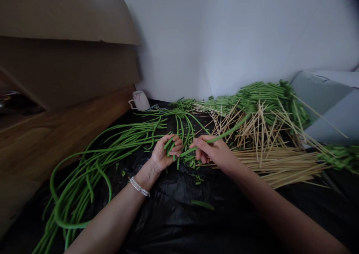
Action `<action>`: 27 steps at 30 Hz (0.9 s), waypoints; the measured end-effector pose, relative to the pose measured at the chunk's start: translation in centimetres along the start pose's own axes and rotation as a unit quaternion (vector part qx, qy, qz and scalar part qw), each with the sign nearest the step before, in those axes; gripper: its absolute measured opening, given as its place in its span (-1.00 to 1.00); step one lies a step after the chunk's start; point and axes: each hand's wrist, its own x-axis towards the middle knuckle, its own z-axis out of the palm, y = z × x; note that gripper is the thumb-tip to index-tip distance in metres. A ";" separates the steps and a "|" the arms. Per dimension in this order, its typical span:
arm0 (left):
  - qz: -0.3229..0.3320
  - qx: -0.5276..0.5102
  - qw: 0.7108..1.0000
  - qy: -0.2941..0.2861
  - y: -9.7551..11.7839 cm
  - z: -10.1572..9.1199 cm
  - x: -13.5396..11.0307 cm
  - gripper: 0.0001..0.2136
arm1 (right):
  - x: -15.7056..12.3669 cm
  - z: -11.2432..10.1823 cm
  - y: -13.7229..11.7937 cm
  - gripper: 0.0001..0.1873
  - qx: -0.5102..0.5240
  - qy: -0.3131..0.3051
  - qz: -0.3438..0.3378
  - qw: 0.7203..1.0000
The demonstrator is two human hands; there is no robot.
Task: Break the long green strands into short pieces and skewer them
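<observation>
My left hand (pixel 168 151), with a beaded bracelet at its wrist, is closed around several short green bean pieces (pixel 168 145). Close beside it, my right hand (pixel 209 149) pinches a yardlong bean (pixel 230 130), whose far end slants up to the right. The bean's near end reaches towards the fingers of my left hand; whether it touches them I cannot tell. Under and behind both hands lie small bean pieces (pixel 193 160) and more long beans. A large heap of whole yardlong beans (pixel 98 153) curls across the left side.
Thin wooden sticks (pixel 275 164) lie on the right. Behind them is a pile of cut beans (pixel 260 93). A white mug (pixel 140 100) lies tilted near the wall. A cardboard box (pixel 70 59) stands left, a pale box (pixel 331 100) right. Black plastic sheeting (pixel 179 216) covers the floor.
</observation>
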 end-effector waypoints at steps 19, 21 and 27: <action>-0.052 0.330 0.942 -0.026 -1.4 0.7 -1.1 -0.74 | 0.8 -1.0 1.1 -0.75 0.068 0.025 0.039 0.997; -0.068 0.330 0.941 -0.041 -1.6 0.7 -1.1 -0.73 | 0.7 -1.0 0.8 -0.77 0.055 0.015 0.032 0.998; -0.035 0.283 0.959 -0.001 -1.7 0.6 -0.7 -0.76 | 0.8 -0.8 0.4 -0.77 -0.013 0.053 -0.010 0.998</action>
